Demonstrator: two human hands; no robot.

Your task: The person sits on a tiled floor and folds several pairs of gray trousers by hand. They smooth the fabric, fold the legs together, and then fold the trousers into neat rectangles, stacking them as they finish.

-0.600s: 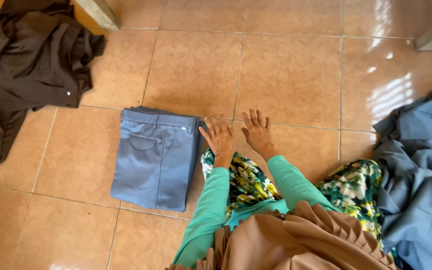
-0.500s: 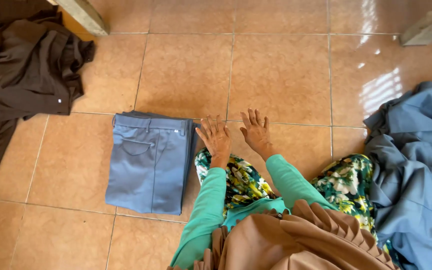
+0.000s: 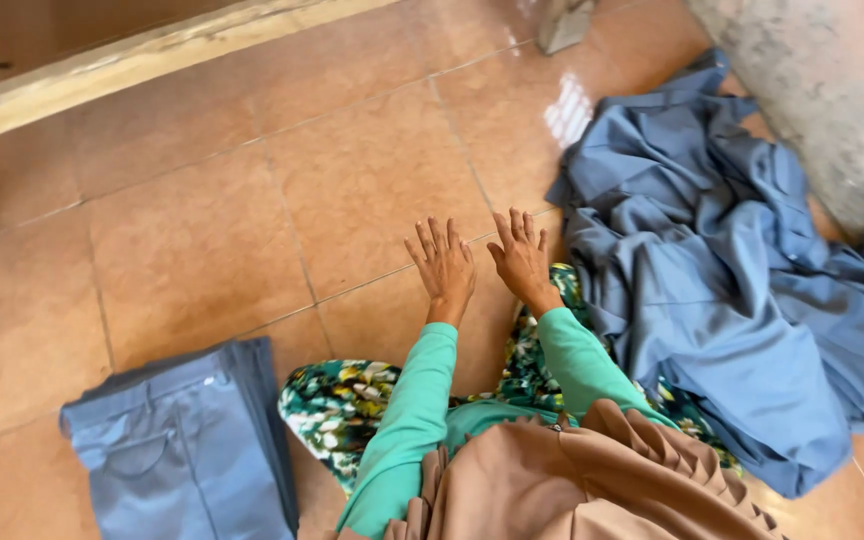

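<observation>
Both hands are released and empty: the left hand (image 3: 442, 265) and right hand (image 3: 520, 258) hover fingers spread over the tiled floor (image 3: 252, 220). The crumpled blue-grey garment pile (image 3: 722, 290) lies just right of them; the folded trousers (image 3: 182, 450) sit at left. Grasp one garment by an edge and lift it clear of the pile.

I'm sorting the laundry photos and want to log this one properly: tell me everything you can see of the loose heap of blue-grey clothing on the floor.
The heap of blue-grey clothing is matte woven fabric, crumpled into deep folds, unfolded and sprawled across the tan floor tiles on the person's right. Seams and hems show; the kind of garments cannot be told. Its top edge lies beside a rough grey surface. The near edge meets the floral fabric over the person's legs. The right hand, fingers spread, is close beside it, not clearly touching.
</observation>
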